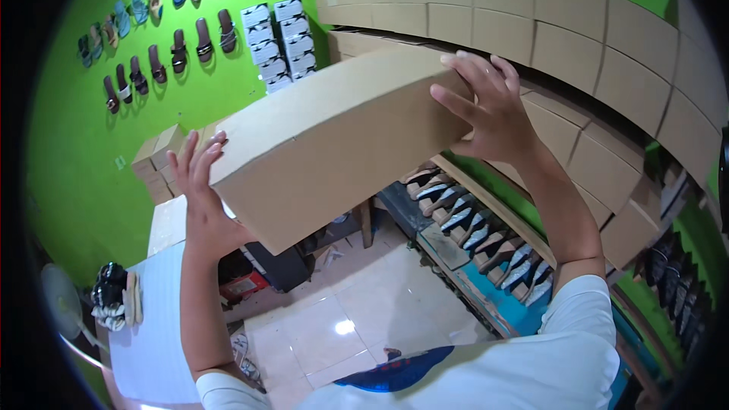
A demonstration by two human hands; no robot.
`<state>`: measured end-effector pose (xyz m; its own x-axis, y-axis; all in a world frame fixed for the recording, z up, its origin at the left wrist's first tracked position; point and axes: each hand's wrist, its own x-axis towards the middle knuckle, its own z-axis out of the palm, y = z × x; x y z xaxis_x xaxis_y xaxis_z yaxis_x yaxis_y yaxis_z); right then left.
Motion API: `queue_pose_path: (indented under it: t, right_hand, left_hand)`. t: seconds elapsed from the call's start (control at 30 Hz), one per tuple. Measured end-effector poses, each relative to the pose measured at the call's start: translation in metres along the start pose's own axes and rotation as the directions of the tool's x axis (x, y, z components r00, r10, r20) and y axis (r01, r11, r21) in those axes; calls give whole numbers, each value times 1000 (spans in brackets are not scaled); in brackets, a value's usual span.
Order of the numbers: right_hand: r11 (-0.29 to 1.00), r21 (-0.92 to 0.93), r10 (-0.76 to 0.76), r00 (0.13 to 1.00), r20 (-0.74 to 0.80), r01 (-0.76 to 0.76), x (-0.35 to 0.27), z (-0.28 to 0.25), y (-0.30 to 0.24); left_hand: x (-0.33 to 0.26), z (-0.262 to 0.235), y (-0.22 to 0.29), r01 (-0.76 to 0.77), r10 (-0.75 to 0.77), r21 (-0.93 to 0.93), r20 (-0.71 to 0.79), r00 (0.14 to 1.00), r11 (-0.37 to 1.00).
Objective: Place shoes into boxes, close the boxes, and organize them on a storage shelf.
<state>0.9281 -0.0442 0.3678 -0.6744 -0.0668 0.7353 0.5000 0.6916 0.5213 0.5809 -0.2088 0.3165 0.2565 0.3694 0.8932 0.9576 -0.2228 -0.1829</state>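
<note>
A long brown cardboard box (345, 148) is held up in front of me, tilted with its right end higher and farther off. My left hand (203, 190) presses against its left end, fingers along the side and thumb under the lower edge. At the other end my right hand (490, 110) grips the box, with its fingers spread over the top corner and side. Both hands carry the box between them, above the floor. Its lid looks closed, so what is inside stays hidden.
Brown boxes (569, 45) fill a shelf at the right, with more stacked below. Several shoes (482, 228) stand on a low rack beneath. Sandals (178, 49) hang on the green wall. White-and-black boxes (266, 53) are stacked behind. A white table (156, 334) stands left, near a fan (61, 300).
</note>
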Motion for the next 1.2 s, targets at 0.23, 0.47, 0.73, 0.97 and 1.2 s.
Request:
queue_pose_path:
  t: [0.23, 0.47, 0.73, 0.97, 1.2]
  right_hand:
    - [985, -171, 21, 999, -35, -27, 15, -68, 28]
    - [946, -311, 118, 991, 63, -93, 28, -147, 76]
    - [831, -454, 275, 947, -168, -322, 31, -196, 125]
    - [872, -315, 383, 923, -34, -374, 12, -238, 128]
    - [902, -339, 276, 961, -26, -268, -1, -262, 140]
  left_hand:
    - [43, -11, 41, -32, 34, 15, -190, 981, 999]
    - [107, -11, 89, -94, 102, 39, -362, 926, 995]
    - [209, -1, 159, -60, 237, 305, -587, 774, 950]
    - [281, 5, 245, -103, 152, 121, -532, 833, 987]
    - [318, 27, 259, -404, 171, -396, -506, 845, 825]
